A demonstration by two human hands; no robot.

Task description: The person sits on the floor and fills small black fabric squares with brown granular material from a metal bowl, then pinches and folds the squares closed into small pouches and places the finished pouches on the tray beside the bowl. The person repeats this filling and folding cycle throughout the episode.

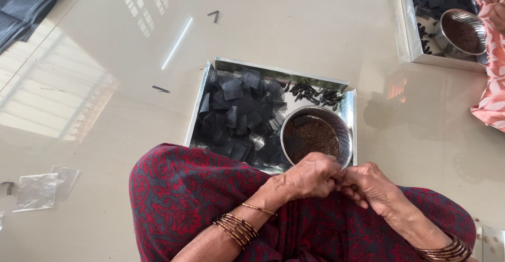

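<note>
Both hands — left hand (pixel 310 177) and right hand (pixel 368 185) — meet fingertip to fingertip over the lap at the bowl's (pixel 344 128) six o'clock, apparently rolling something hidden, black squares (pixel 236 112) lying at nine o'clock in the tray (pixel 202 91).

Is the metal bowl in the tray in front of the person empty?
No, the steel bowl in the shiny tray holds a layer of dark brown grainy stuff, beside a heap of black squares.
</note>
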